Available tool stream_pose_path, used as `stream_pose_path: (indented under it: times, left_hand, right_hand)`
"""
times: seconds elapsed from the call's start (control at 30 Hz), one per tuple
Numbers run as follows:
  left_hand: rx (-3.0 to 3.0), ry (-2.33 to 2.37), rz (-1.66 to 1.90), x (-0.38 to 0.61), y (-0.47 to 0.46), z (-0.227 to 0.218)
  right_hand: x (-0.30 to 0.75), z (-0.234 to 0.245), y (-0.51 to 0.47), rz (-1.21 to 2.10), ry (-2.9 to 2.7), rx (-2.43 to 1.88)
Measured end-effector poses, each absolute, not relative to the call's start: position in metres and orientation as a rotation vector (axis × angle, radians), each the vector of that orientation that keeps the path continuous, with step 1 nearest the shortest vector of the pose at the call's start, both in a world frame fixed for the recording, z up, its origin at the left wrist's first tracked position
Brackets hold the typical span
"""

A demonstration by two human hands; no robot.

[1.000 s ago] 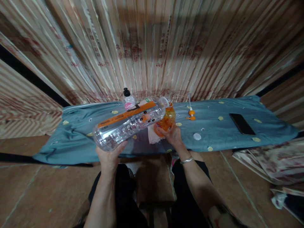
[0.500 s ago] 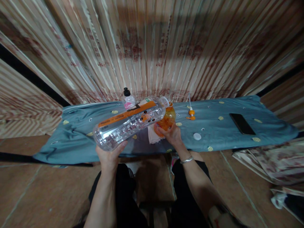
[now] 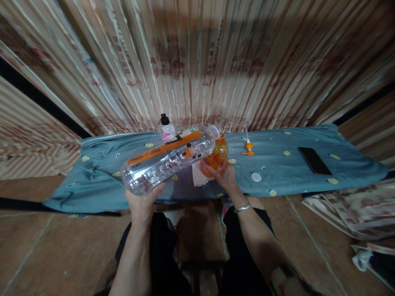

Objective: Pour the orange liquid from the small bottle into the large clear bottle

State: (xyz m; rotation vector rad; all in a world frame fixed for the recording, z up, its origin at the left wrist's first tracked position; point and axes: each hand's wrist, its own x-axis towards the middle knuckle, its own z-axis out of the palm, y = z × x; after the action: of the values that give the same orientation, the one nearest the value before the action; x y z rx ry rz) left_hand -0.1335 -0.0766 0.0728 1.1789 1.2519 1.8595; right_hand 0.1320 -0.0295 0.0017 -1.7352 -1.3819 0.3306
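Note:
My left hand point(image 3: 142, 200) grips the base of a large clear plastic bottle point(image 3: 168, 160) with an orange label. The bottle is tilted almost flat, its open neck resting over the mouth of a small orange bottle point(image 3: 216, 155). My right hand point(image 3: 222, 174) is wrapped round that small orange bottle and holds it upright on the blue cloth point(image 3: 101, 172). A white cloth point(image 3: 198, 176) lies under the big bottle beside the small one.
An orange pump head point(image 3: 248, 147) with its tube and a white cap point(image 3: 256, 177) lie right of my hands. A black phone point(image 3: 314, 160) rests farther right. A small black-capped bottle point(image 3: 166, 128) stands at the back. Patterned bedding point(image 3: 345, 211) lies on the floor at right.

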Motion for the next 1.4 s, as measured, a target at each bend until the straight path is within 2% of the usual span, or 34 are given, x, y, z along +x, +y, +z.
stream_pose_path:
  times: [1.4]
  left_hand:
    - [1.208,1.210,1.901,-0.1318,-0.0755,0.0770]
  right_hand:
    - [0.1305,0.0000,-0.0287,0.320,-1.377,-1.757]
